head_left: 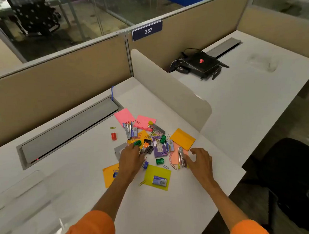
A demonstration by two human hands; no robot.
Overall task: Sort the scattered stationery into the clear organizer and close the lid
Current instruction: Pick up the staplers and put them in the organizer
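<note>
left hand [130,158] fingers in stationery pile [151,143], grip unclear | right hand [199,160] fingers spread beside stapler [182,157]

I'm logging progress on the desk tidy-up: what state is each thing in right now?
Left hand: down on the pile, fingers among the small items; grip unclear.
Right hand: open, beside the stapler, which lies flat.
Yellow note pad: flat, a staple box on top.
Red sharpener: alone, apart from the pile.
Clear organizer: faint at left; lid state unclear.
</note>
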